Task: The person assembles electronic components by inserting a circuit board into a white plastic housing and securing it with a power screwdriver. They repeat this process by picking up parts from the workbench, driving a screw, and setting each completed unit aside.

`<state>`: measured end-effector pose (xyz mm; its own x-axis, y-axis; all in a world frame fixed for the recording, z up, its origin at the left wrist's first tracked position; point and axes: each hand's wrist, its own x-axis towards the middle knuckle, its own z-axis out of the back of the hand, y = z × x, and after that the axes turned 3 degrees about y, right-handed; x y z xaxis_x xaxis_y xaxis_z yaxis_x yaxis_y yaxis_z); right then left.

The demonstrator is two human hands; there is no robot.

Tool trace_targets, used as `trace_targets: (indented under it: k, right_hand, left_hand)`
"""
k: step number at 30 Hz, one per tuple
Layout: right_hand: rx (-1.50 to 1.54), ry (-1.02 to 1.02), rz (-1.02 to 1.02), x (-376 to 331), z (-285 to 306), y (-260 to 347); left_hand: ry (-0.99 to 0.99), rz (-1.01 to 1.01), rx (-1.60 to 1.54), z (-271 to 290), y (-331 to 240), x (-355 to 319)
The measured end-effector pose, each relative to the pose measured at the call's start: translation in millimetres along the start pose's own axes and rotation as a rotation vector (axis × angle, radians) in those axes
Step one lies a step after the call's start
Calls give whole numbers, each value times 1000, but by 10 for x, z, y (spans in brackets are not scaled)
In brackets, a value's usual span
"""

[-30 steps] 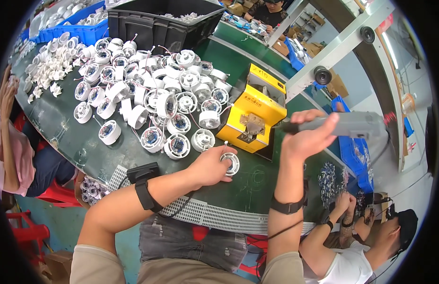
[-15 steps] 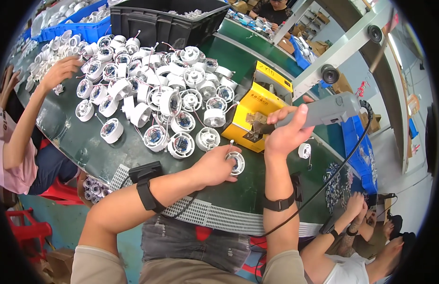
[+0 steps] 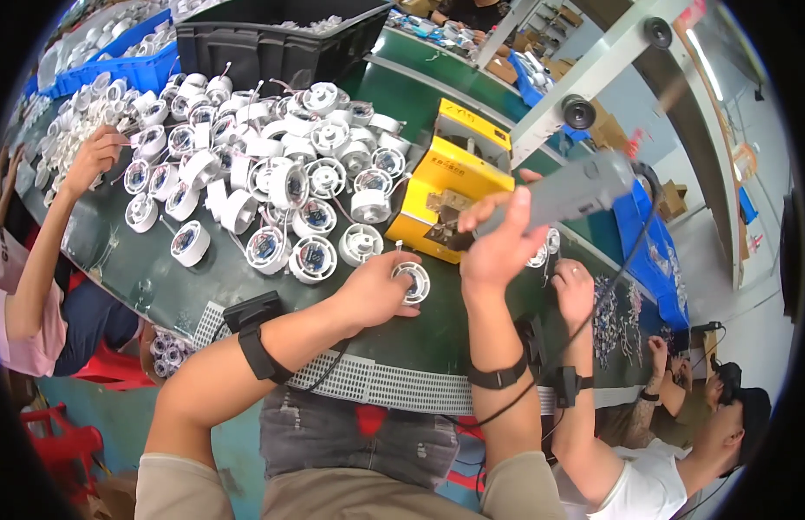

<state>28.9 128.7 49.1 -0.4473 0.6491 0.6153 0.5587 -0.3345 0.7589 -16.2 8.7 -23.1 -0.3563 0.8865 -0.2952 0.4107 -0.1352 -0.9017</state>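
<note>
My left hand (image 3: 373, 289) grips a round white housing (image 3: 414, 285) with a circuit board inside, low over the table. In my right hand (image 3: 496, 251) is a grey electric screwdriver (image 3: 569, 201), its fingers wrapped round the body. The driver lies tilted, and its nose is beside the metal front of a yellow screw feeder (image 3: 450, 189). My right hand hides part of that nose and the feeder's lower edge. Many similar white housings (image 3: 268, 249), some with boards and wires showing, lie heaped left of the feeder.
A black crate (image 3: 281, 52) and a blue bin (image 3: 116, 65) stand behind the heap. On the left a co-worker's hand (image 3: 97, 160) is at small white parts. Another co-worker's hand (image 3: 574, 290) reaches in on the right, close to a white housing (image 3: 541, 251). The driver's cable (image 3: 606, 316) hangs across my right forearm.
The scene has shifted slightly leftward in view. A co-worker's hand on the right has come up toward the white housing beside my right wrist. My hands keep their holds.
</note>
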Motion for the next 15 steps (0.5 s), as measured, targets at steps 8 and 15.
trace_targets:
  k: [8, 15]
  right_hand:
    - [73, -20, -126, -416, 57, 130]
    - [122, -6, -145, -451, 2, 146]
  left_hand:
    - [11, 2, 6, -48, -67, -5]
    - [8, -6, 10, -34, -55, -34]
